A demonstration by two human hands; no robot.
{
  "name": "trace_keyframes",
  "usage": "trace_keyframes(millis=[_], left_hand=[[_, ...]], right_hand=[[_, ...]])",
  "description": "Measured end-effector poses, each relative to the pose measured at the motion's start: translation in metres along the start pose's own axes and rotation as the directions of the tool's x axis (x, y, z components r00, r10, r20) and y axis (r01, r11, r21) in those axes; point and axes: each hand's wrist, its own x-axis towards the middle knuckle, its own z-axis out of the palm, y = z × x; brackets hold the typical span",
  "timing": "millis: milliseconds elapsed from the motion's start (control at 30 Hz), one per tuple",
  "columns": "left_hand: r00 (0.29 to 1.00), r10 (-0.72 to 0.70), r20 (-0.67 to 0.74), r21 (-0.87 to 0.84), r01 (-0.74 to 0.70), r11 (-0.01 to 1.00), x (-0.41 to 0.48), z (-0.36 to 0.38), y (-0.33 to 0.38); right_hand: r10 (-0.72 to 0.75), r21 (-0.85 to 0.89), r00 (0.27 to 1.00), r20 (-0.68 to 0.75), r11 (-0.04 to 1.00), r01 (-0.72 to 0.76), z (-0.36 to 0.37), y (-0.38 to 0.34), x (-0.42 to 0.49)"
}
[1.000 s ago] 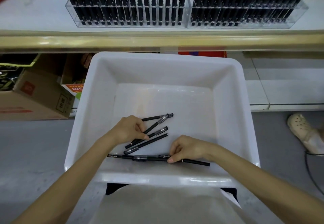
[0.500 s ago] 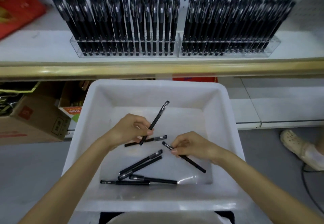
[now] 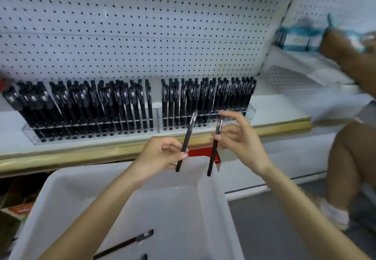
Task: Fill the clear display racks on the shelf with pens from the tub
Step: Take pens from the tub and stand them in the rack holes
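My left hand [image 3: 160, 154] pinches a black pen [image 3: 188, 135] nearly upright, cap end up, above the far rim of the white tub [image 3: 215, 194]. My right hand [image 3: 242, 144] pinches a second black pen [image 3: 213, 152] just to the right of the first, also upright. Both pens are raised in front of the right clear rack [image 3: 249, 115], which is packed with black pens. The left clear rack [image 3: 28, 133] is nearly full too, with an open slot at its right end. Loose pens [image 3: 126, 245] lie in the tub.
The racks stand on a white shelf with a gold front edge [image 3: 61, 154] and a pegboard back [image 3: 142, 26]. Another person's leg [image 3: 350, 158] and hand [image 3: 337, 46] are at the right. A red box [image 3: 200, 152] sits under the shelf; cardboard boxes [image 3: 16, 211] lie at the lower left.
Both hands rose out of the tub, each carrying one pen, up to the level of the racks. The view tilted up toward the shelf and pegboard.
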Motion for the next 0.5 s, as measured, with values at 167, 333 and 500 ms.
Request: trace_keyframes(millis=[167, 333, 500], left_hand=[[0.996, 0.052, -0.079, 0.008, -0.051, 0.999, 0.025, 0.015, 0.017], [0.983, 0.101, -0.153, 0.047, -0.095, 0.994, 0.039, 0.017, 0.020], [0.981, 0.084, -0.174, 0.049, -0.076, 0.996, 0.046, 0.013, 0.015]], right_hand=[[-0.128, -0.002, 0.941, -0.312, 0.991, 0.134, -0.037, -0.006, 0.049], [-0.314, -0.235, 0.890, -0.331, 0.941, 0.244, -0.045, -0.004, 0.086], [-0.390, -0.320, 0.880, -0.270, 0.898, 0.301, -0.044, 0.008, 0.103]])
